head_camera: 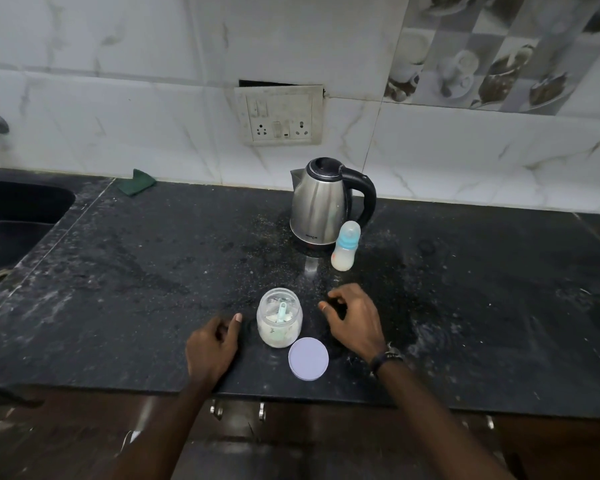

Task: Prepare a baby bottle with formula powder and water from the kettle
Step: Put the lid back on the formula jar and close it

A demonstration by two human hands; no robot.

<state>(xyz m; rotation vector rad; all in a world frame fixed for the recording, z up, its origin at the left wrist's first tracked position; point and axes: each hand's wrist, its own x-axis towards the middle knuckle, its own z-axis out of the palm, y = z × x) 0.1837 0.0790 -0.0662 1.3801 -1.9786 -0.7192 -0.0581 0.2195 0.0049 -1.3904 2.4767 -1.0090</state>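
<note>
Nearest me, both wrists come in over the edge of the desk [118, 271], a dark speckled stone slab dusted with pale streaks. My left hand [212, 348] rests on it with fingers loosely curled, thumb out toward the jar, gripping nothing. My right hand [355, 322], a dark band at the wrist, hovers low with fingers bent and apart, also empty. Between them lies the lid [308, 358], a flat lilac disc, just beside the jar [279, 317]. The jar is clear, round-shouldered, open, with pale powder inside and a mint scoop [282, 311] standing in it. Farther back stands the bottle [345, 251], upright, capped in blue, milky at the bottom, right against the kettle [321, 202], brushed steel with a black handle. A green cloth [136, 182] sits by the marbled wall tiles, a socket plate [279, 114] above.
</note>
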